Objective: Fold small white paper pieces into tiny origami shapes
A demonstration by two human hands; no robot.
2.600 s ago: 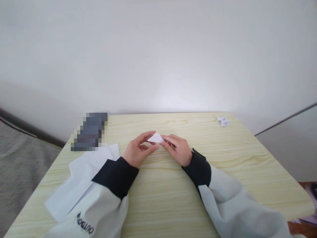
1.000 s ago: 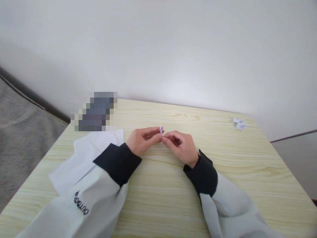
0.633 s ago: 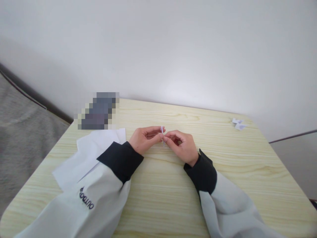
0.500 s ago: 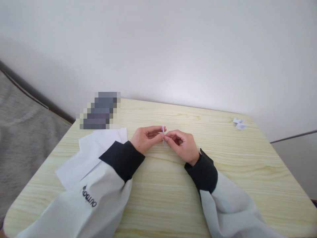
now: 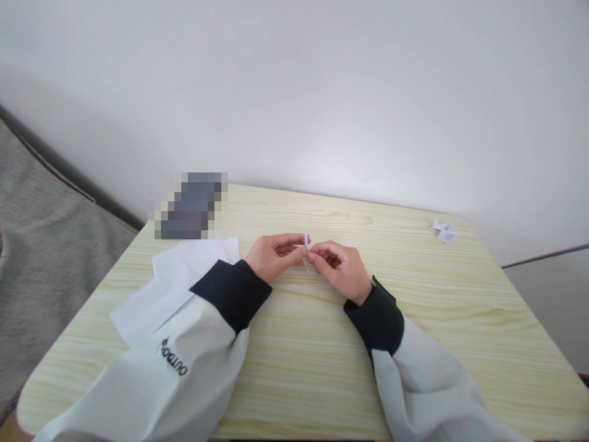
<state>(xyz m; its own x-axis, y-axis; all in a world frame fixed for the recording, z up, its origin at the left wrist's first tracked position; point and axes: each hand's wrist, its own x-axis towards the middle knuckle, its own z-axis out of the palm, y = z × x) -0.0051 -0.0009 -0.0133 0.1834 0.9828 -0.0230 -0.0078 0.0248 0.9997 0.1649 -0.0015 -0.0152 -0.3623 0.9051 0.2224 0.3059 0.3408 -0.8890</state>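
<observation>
Over the middle of the table, a small folded piece of white paper (image 5: 307,241) stands edge-on between my two hands. My left hand (image 5: 276,255) holds it from the left, thumb and fingers closed on it. From the other side my right hand (image 5: 341,264) pinches the same paper between thumb and forefinger, fingertips almost touching those of the left. Seen so thin, the paper's folds cannot be made out.
Several sheets of white paper (image 5: 172,273) overlap at the left, partly under my left sleeve. Behind them lies a dark pixelated rectangle (image 5: 191,205). Small folded paper pieces (image 5: 445,233) rest at the far right of the wooden table (image 5: 304,374). A white wall (image 5: 322,92) rises behind.
The view has shifted slightly, so the table's left side sits a little further right. Both hands keep their hold on the paper, its angle barely different.
</observation>
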